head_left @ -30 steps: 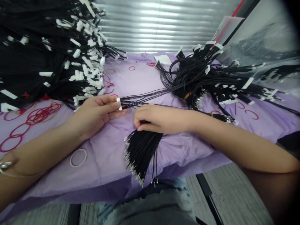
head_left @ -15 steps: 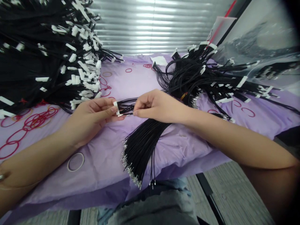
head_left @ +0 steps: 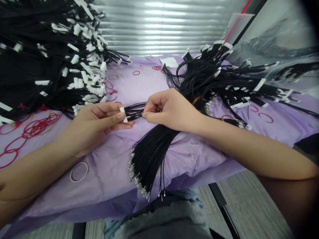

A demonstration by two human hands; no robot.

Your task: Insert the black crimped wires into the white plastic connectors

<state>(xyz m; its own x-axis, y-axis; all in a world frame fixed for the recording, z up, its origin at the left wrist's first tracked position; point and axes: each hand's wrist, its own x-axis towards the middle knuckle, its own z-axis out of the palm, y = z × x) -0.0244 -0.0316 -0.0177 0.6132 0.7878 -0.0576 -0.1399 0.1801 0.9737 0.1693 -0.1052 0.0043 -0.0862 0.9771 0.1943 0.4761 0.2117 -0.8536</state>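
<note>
Clear bag (head_left: 271, 39) w/ blk wires (head_left: 294, 71)

Purple sheet (head_left: 189, 156) with black wire bundles (head_left: 199, 86)

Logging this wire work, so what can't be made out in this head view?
Head view:
- small white rectangular tab: far side hidden by the left hand
- thin black wires: where they enter the right hand, hidden by its fingers
- silver wire-end terminals: too small to show their shape
- black wire pile: cut off by the left edge
</note>
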